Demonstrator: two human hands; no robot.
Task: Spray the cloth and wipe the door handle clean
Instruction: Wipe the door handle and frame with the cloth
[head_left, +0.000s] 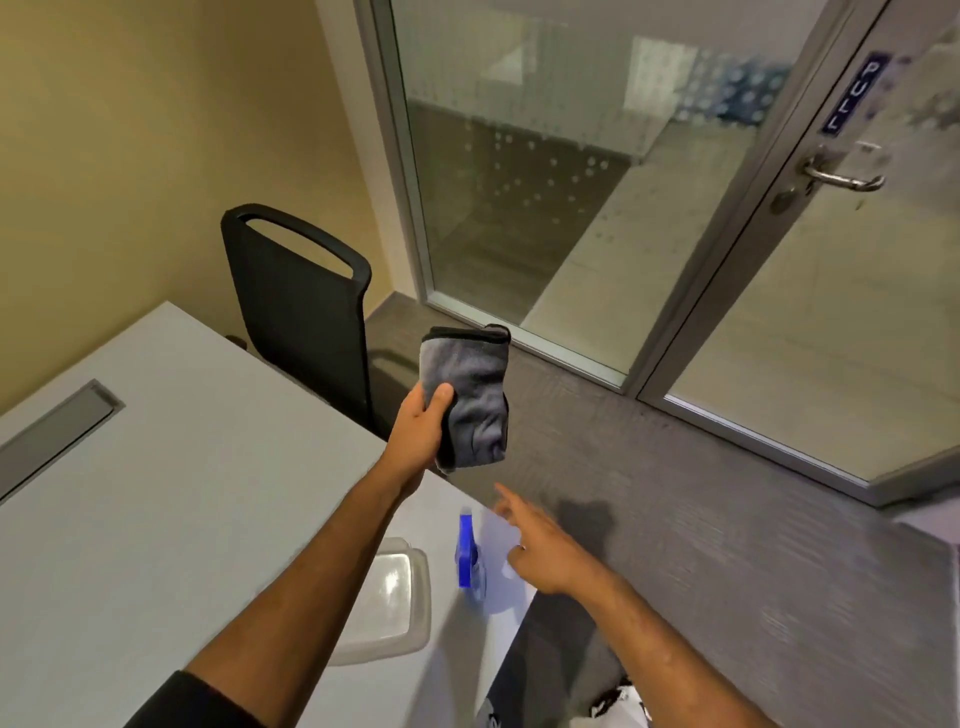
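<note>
My left hand grips a folded grey cloth with a black edge, held up over the table's corner. A spray bottle with a blue head stands near the table's right edge. My right hand hovers just right of the bottle, fingers spread and relaxed, holding nothing; the image is blurred there, so I cannot tell if it touches the bottle. The metal door handle sits on the glass door at the upper right, well beyond both hands.
A white table fills the lower left, with a clear plastic container beside the bottle. A black chair stands behind the table's corner. Glass panels and a grey door frame stand ahead, across grey carpet.
</note>
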